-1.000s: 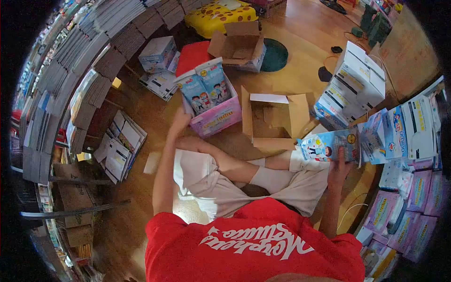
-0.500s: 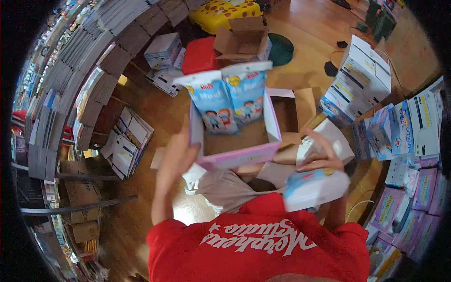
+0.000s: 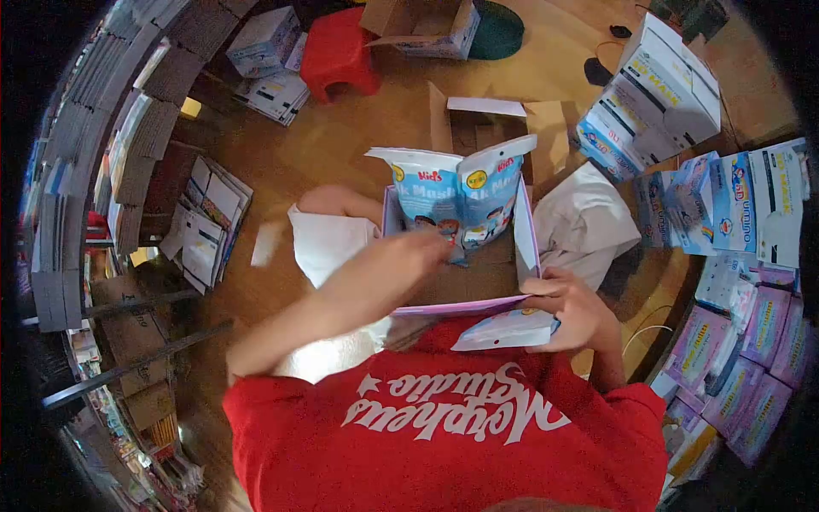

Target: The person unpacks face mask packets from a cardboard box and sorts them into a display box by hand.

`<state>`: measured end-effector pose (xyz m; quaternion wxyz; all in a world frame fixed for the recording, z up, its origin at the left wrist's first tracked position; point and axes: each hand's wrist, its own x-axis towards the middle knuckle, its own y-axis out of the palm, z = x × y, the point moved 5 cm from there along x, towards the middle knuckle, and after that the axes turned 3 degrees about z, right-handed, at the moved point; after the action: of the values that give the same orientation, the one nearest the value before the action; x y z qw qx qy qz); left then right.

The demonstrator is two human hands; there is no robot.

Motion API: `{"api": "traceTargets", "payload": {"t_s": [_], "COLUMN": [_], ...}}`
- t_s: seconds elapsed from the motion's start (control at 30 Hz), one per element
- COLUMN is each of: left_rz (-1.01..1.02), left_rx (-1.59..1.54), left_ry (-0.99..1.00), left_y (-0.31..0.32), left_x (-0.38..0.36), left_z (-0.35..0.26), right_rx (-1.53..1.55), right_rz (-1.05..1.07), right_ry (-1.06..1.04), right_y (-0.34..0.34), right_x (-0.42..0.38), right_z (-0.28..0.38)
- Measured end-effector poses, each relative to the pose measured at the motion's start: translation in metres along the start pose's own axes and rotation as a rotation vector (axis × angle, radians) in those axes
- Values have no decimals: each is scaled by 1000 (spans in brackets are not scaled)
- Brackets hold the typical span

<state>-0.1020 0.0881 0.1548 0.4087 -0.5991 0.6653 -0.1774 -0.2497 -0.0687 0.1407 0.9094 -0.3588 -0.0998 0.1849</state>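
A box (image 3: 527,239) with a pink-purple outside and a brown bottom stands between my knees. Two blue and white "Kids" packets, a left one (image 3: 420,192) and a right one (image 3: 493,194), lean upright inside against its far wall. My left hand (image 3: 418,256) reaches into the box, in front of the left packet's lower part; its fingers are blurred and partly hidden. At the box's near right corner, my right hand (image 3: 573,305) grips another blue and white packet (image 3: 505,329), which lies just outside the near wall. The thumb and fingers also touch the box's rim.
An open cardboard box (image 3: 473,132) sits just beyond. A red stool (image 3: 339,51) and another open carton (image 3: 426,21) stand farther off. White and blue boxes (image 3: 657,94) are stacked at right, above purple packs (image 3: 759,341). Shelves of stacked paper (image 3: 60,282) line the left.
My left hand has moved from the box's left side into it. My right hand has brought its packet left to the near wall. The box appears lower and farther right in view.
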Motion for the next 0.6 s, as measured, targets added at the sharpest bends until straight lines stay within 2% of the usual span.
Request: {"api": "traceTargets", "payload": {"t_s": [0.1,0.17,0.2,0.3,0.43,0.53,0.6], "left_rz": [179,27,-48,215,77,142,204], "left_rx": [-141,-172,-190,-230,-215,-158,-231], "left_ry": [297,371,412,87,48,100,168], "left_y": [50,81,74,62,77,87,78], "left_x": [44,65,71,91,97,100,95], "left_z": [18,53,49,64,80,74,54], "right_rx": [-20,-47,-61,-38,1,52,96], "right_rz": [-34,-14,-4,9,61,76,40], "right_ry": [-73,-79,-76,-84,-57,-54,-61], "right_y": [9,9,9,10,11,16,14], "right_x": [1,1,0,-5,-8,-12,-17], "right_z": [0,4,5,4,-4,-7,-8]}}
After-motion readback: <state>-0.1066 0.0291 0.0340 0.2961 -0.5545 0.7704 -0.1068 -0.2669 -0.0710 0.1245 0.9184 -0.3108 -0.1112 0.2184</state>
